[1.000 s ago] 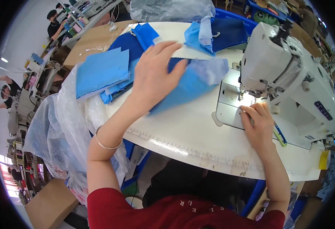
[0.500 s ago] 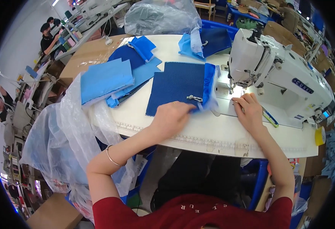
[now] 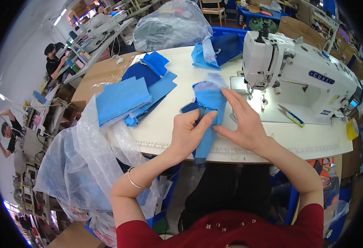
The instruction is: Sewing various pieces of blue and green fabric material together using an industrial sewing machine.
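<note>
A folded blue fabric piece (image 3: 210, 99) with light and dark blue layers hangs partly over the table's front edge, left of the sewing machine (image 3: 289, 66). My left hand (image 3: 187, 134) grips it, thumb pressed on top and fingers curled in. At the fabric's right side is my right hand (image 3: 247, 124), its fingers stretched and apart, thumb and fingertips touching the cloth. Part of the fabric is hidden behind my left fingers, and its upper end is smeared by motion. The machine's needle area stands apart from the fabric.
Light blue fabric pieces (image 3: 123, 99) lie on the left of the white table (image 3: 177, 62). More blue pieces (image 3: 222, 49) rest at the back. Thread snips (image 3: 291, 115) and yellow tape (image 3: 352, 129) are on the right. Clear plastic sheeting (image 3: 78, 165) drapes down the left.
The dark blue fabric piece lying flat has been lifted and folded, showing lighter blue sides. My right hand has moved left from the machine to the fabric; my left hand grips it.
</note>
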